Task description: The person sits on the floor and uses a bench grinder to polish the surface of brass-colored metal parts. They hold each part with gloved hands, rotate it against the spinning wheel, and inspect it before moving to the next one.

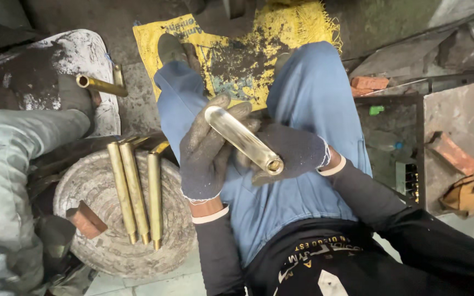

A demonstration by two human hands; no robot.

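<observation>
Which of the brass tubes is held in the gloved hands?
The shiny polished brass tube, gripped between both hands over the lap; three duller tubes lie on the round stone.

Tube (243, 140) across both hands, over the lap: left hand (207, 151) at its far end, right hand (292, 151) at its near end. Left of the knees, three rods (135, 192) side by side on a round block (102, 246). Farther left, another tube (101, 84). Sack (237, 49) under the feet. Bricks (451, 153) off right.

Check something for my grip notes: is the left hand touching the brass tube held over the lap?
Touching. The head view shows the gloved left hand with its fingers wrapped against the brass tube, no gap between them.
</observation>
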